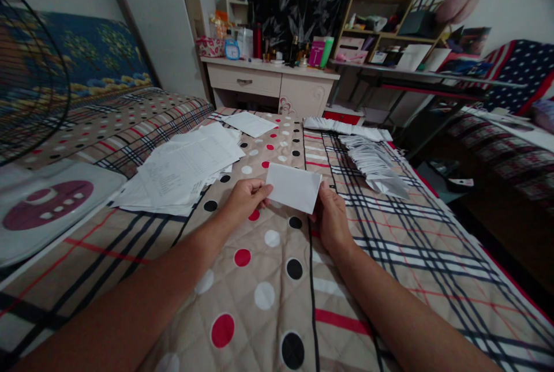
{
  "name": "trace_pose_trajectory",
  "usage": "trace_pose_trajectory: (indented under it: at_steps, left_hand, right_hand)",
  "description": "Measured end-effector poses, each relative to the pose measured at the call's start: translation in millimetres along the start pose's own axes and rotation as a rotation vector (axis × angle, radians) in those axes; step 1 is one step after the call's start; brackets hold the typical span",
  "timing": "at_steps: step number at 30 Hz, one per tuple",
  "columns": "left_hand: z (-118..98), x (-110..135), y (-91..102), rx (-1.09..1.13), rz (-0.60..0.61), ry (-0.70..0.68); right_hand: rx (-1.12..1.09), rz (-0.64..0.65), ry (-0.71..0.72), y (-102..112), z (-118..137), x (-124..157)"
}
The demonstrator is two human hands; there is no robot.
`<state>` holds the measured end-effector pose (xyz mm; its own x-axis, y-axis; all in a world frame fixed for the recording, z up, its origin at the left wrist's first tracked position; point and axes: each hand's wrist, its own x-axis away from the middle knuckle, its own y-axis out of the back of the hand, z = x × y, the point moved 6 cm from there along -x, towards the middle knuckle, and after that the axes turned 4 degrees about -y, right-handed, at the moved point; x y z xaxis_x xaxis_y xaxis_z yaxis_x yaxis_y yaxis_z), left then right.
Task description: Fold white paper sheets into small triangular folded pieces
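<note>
A folded white sheet of paper [294,187] is held just above the quilted bedspread [268,280] with dots and plaid. My left hand [246,199] pinches its left edge, fingers closed on it. My right hand [331,219] grips its right lower corner, fingers curled round the edge. A loose heap of printed white sheets [182,170] lies to the left of my left hand. A row of folded white papers [372,158] runs along the bed to the right, beyond my right hand.
A single white sheet [250,123] lies at the far end of the bed. A fan's base [43,205] and grille [26,78] stand at the left. A white dresser [270,86] with bottles and a shelf unit [381,26] stand behind the bed.
</note>
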<state>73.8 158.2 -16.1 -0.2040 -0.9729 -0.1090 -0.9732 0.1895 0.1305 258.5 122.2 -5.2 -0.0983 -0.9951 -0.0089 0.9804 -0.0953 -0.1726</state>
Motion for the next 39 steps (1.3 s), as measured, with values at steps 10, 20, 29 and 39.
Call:
trace_pose_trajectory:
  at_steps: [10, 20, 29, 39]
  left_hand:
    - [-0.3, 0.8, -0.1, -0.03, -0.02, 0.007]
    - [0.0, -0.5, -1.1, -0.075, -0.003, -0.023]
    - [-56.6, 23.4, -5.2, -0.745, -0.252, -0.666]
    - [-69.5, 45.0, -36.2, -1.019, 0.041, -0.963]
  right_hand:
    - [0.06, -0.061, 0.003, 4.9, 1.1, -1.3]
    - [0.014, 0.051, 0.006, -0.7, 2.8, -3.1]
    - [0.443, -0.101, 0.223, 8.1, 13.4, -2.0]
    - [0.495, -0.111, 0.228, 8.3, 18.2, -1.5]
